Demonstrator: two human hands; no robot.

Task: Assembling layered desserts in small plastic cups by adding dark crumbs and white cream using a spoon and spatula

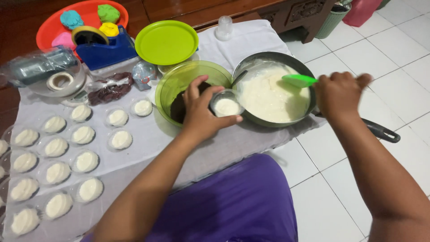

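My left hand grips a small clear cup filled with white cream, holding it between a green bowl and a metal pan. The green bowl holds dark crumbs. The pan contains thick white cream. My right hand is closed on a green spatula whose blade hovers over the cream at the pan's right side. The pan's black handle sticks out to the right behind my right wrist.
Several filled cups of white cream stand in rows on a white cloth at left. Behind lie a green lid, a blue tape dispenser, a red tray with coloured lumps, a small bottle and a dark bag. Tiled floor at right.
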